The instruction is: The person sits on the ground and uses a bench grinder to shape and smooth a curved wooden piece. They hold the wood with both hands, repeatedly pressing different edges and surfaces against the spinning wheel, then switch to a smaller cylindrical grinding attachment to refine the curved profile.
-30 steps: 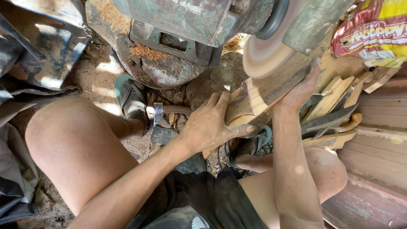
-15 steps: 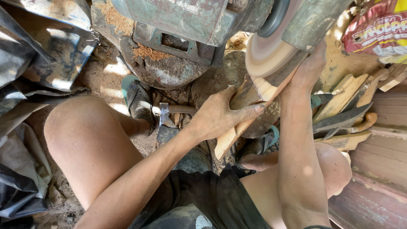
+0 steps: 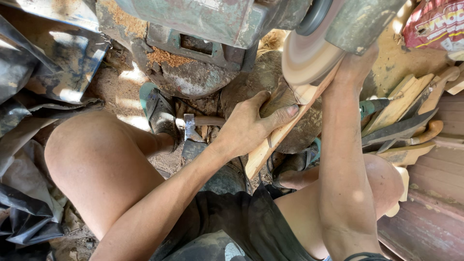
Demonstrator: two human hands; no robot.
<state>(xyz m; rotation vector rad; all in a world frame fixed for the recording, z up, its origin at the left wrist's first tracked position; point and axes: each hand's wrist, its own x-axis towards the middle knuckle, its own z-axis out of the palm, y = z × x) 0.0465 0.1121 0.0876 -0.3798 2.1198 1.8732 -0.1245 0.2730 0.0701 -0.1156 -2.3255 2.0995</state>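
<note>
Here, from the head view only: a long pale wooden strip [image 3: 278,137] held slantwise against the sanding disc [image 3: 305,60], upper end touching the lower face of the disc, lower end pointing down toward the lap. Held at such a slant probably so that only one edge meets the disc.

Left hand [image 3: 251,126] below and left of the disc, fingers closed around the middle of the strip, thumb stretched along the wood toward the disc; a steadying hold, kept well back from the rubbing face. Right hand [image 3: 355,67] just right of the disc, pressed on the upper end of the strip; fingers mostly hidden behind the green guard [image 3: 360,24], so impossible to tell whether spread or pinching. Likely the pushing hand, being nearest to the contact point.

Below the disc, a rough wood stump [image 3: 270,96], seemingly a rest under the strip. Left of the disc, a hammer [image 3: 193,128] lying on the dusty ground beside a sandalled foot [image 3: 157,113], within easy reach. Right of the disc, a heap of shaped wooden pieces [image 3: 411,121], stacked close by. Above and left of the disc, the green machine body [image 3: 212,24] with sawdust gathered on it.
</note>
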